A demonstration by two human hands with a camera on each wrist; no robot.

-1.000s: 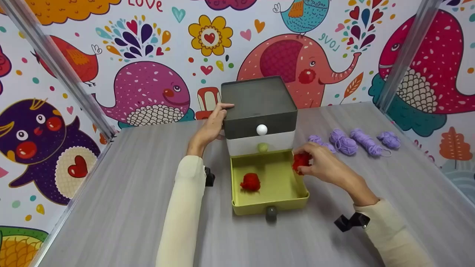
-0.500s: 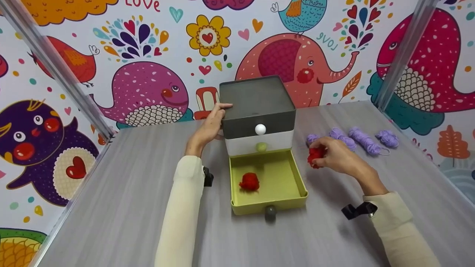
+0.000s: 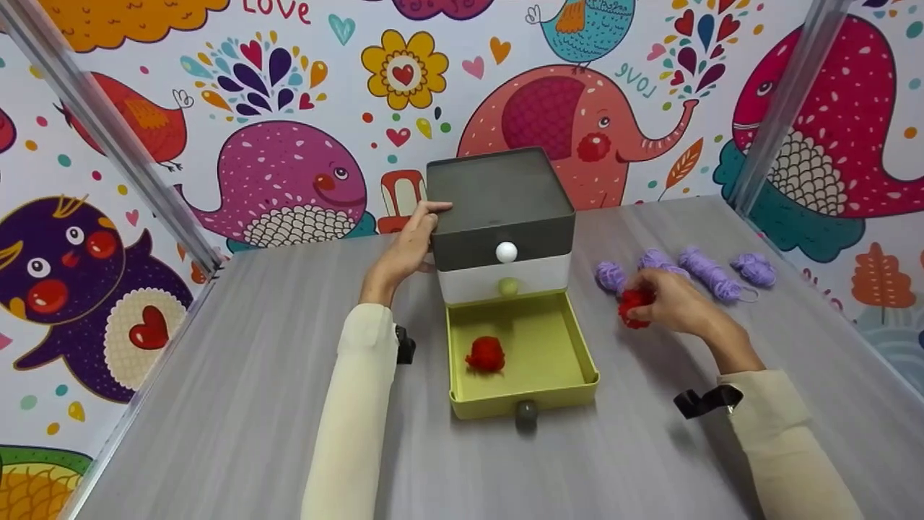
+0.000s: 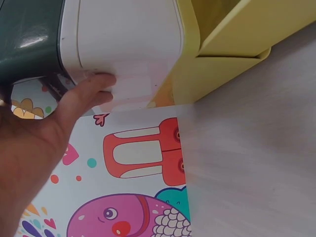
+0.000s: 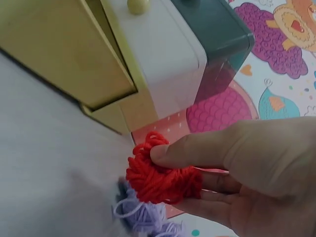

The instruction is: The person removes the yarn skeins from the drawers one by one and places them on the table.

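A three-tier drawer box (image 3: 505,253) stands on the table, dark grey on top, white in the middle, yellow-green below. Its bottom drawer (image 3: 548,347) is pulled out, with a red yarn ball (image 3: 486,354) lying inside. My left hand (image 3: 404,253) rests against the box's left side, one finger reaching over the top edge. In the left wrist view, other digits touch the white side (image 4: 128,54). To the right of the drawer, my right hand (image 3: 675,303) pinches a second red yarn bundle (image 5: 158,173) between thumb and fingers, above the table.
Several purple yarn bundles lie in a row behind my right hand, including a long skein (image 3: 709,274) and a small one (image 3: 754,269). A grey knob (image 3: 527,415) sticks out from the drawer front. A printed wall (image 3: 289,180) closes off the back.
My right hand has carried the red yarn bundle rightward, from the open drawer's right edge to over the table by the purple yarn. The left hand stays on the box.
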